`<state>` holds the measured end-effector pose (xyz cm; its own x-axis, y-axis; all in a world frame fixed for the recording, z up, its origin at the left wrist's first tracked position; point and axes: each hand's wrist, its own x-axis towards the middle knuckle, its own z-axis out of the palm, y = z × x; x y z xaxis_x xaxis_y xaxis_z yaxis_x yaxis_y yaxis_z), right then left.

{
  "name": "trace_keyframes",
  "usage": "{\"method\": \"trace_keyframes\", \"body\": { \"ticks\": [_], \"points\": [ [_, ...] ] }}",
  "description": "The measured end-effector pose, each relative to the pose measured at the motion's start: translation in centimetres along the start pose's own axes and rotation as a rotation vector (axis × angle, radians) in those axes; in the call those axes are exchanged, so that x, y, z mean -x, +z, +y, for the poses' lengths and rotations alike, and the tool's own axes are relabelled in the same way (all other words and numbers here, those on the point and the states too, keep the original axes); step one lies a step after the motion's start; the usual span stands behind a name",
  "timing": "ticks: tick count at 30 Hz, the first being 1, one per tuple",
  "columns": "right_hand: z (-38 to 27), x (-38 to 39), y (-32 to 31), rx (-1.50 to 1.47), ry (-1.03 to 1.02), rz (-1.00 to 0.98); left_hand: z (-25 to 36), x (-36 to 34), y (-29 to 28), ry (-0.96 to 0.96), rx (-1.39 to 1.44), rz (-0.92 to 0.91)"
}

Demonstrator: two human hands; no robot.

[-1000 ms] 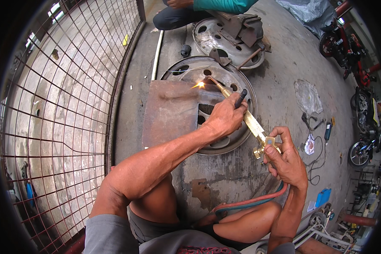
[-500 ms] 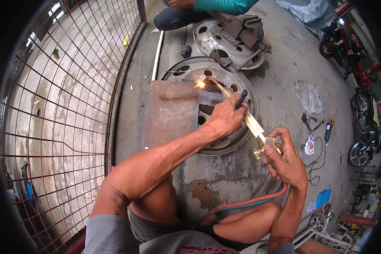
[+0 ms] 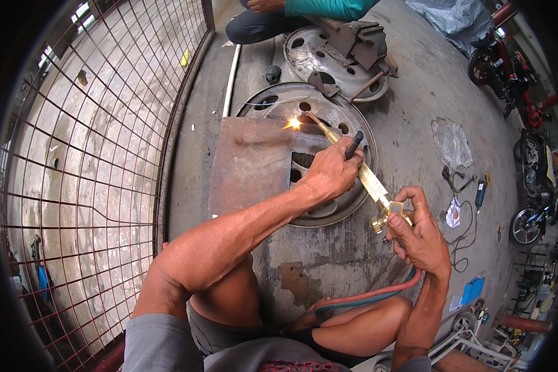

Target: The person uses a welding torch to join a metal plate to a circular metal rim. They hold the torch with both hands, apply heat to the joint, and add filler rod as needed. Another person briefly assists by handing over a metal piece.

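My left hand [image 3: 333, 168] grips the shaft of a brass cutting torch [image 3: 371, 183], along with a black rod [image 3: 353, 146]. My right hand [image 3: 420, 242] is closed on the torch's valve end, thumb by the knobs. Red and blue hoses [image 3: 372, 292] run from below that hand. A bright flame [image 3: 294, 123] burns at the bent nozzle, over the upper edge of a rusty steel plate [image 3: 248, 167]. That plate lies on a steel wheel [image 3: 347, 108] with round holes; whether the nozzle touches it I cannot tell.
A second wheel [image 3: 301, 56] beyond carries metal scraps [image 3: 347, 46]. A person in teal sleeves [image 3: 328, 7] sits behind it. A wire mesh fence [image 3: 93, 208] stands at left, a white pipe [image 3: 230, 80] beside it. Motorbikes [image 3: 527, 226], cables and tools [image 3: 480, 192] lie or stand at right.
The flame's streak to the left looks shorter than a second ago. My hands and the torch hold practically the same position.
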<state>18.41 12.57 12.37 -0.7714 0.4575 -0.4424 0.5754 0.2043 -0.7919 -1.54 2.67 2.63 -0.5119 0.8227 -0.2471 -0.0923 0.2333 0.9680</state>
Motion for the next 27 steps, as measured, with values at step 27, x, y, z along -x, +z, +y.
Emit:
{"method": "trace_keyframes", "body": {
  "ticks": [27],
  "points": [
    [0.13,-0.02,0.09,-0.010,-0.010,-0.006,0.06,0.01,0.07,-0.001,0.008,0.001]
  ]
}}
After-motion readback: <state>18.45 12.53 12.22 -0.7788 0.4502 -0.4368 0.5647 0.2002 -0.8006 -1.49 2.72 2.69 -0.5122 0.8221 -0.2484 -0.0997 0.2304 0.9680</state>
